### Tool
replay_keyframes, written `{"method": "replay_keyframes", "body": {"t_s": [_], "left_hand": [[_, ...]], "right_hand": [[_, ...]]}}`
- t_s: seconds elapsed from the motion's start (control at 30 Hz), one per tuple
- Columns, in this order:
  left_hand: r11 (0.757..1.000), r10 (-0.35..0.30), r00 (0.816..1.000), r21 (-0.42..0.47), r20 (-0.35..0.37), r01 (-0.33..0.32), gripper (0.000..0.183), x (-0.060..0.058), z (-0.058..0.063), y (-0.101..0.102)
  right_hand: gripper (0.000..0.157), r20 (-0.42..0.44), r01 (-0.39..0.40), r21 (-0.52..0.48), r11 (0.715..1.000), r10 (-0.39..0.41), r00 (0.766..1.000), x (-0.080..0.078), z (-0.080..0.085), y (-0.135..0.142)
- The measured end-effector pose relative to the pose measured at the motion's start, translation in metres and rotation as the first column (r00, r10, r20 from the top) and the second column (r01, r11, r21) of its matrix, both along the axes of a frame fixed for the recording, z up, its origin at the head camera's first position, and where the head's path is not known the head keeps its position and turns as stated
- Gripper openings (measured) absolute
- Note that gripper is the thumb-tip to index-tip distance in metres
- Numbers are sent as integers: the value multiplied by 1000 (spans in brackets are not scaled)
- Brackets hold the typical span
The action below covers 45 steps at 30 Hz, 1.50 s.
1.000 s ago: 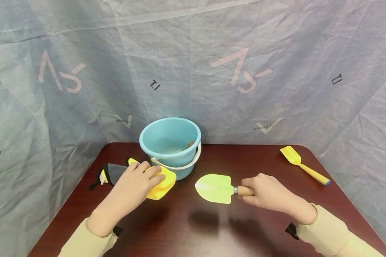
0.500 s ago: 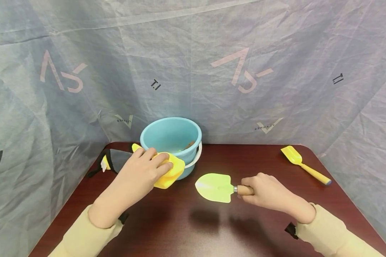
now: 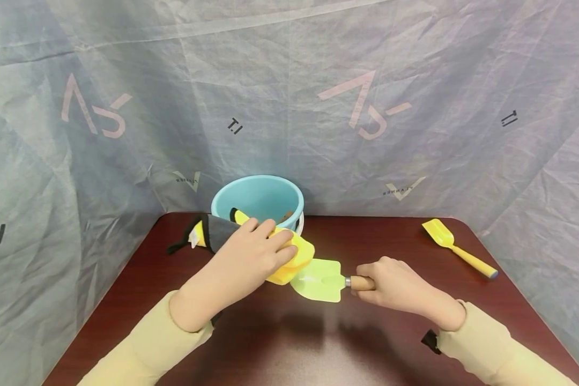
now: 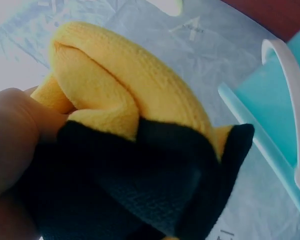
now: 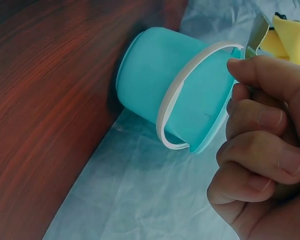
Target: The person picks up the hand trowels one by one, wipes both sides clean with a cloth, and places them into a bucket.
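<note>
In the head view my left hand holds a bunched cleaning cloth, yellow on one side and dark grey with black edging on the other. In the left wrist view the thumb presses into the folded cloth. My right hand grips the wooden handle of a hand trowel, its light-green blade pointing left above the table. The cloth overlaps the blade's tip; whether they touch I cannot tell. From the right wrist, curled fingers wrap the handle, and the blade is seen nearly edge-on.
A light-blue bucket with a white handle stands at the back, partly behind the cloth. Something brown shows inside it. A yellow scoop lies at the right on the dark red table. Grey sheeting hangs behind.
My left hand has carried the cloth up and to the right, from beside the bucket to the trowel's blade tip. The right hand and trowel have barely shifted.
</note>
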State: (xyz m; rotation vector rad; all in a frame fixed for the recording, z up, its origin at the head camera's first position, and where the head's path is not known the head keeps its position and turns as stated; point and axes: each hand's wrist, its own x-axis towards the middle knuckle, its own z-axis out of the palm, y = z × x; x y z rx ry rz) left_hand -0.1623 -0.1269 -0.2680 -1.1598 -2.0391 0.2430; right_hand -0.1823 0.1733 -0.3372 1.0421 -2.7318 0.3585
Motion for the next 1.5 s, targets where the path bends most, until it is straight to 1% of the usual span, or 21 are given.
{"method": "replay_keyframes", "body": {"t_s": [0.13, 0.27, 0.4, 0.57, 0.77, 0.97, 1.07, 1.17, 1.33, 1.5], "left_hand": [[999, -35, 999, -14, -14, 34, 19, -3, -2, 11], [998, -44, 998, -47, -40, 42, 16, -4, -5, 22], [996, -46, 998, -79, -33, 44, 13, -4, -10, 30], [995, -42, 998, -94, -38, 38, 11, -4, -13, 37], [989, -34, 999, -142, -3, 33, 11, 0, -17, 45], [977, 0, 999, -213, 44, 9, 15, 2, -26, 49], [972, 12, 999, -235, 43, -2, 15, 2, -28, 50], [970, 11, 999, -242, 32, -3, 14, 3, -29, 51], [970, 7, 1000, -242, 28, 0, 13, 3, -30, 51], [964, 26, 999, -267, 37, -15, 14, 5, -30, 49]], "right_hand": [[45, 17, 8, -1, 1000, -8, 1000, -1, 1, -2], [43, 29, 10, 2, 1000, -10, 1000, -1, 1, -5], [40, 42, 1, 9, 1000, -2, 999, -2, 2, -8], [40, 54, -6, -4, 1000, 7, 999, -1, 6, -13], [44, 47, -28, -23, 999, 29, 998, 0, 10, -15], [41, 35, -29, 3, 1000, 29, 999, 2, 14, -17], [41, 24, -30, 8, 1000, 30, 999, 3, 14, -16], [42, 14, -34, 6, 999, 34, 999, 4, 16, -15], [42, 17, -32, 0, 999, 32, 999, 4, 17, -13], [40, 32, -27, -6, 1000, 27, 999, 4, 17, -11]]}}
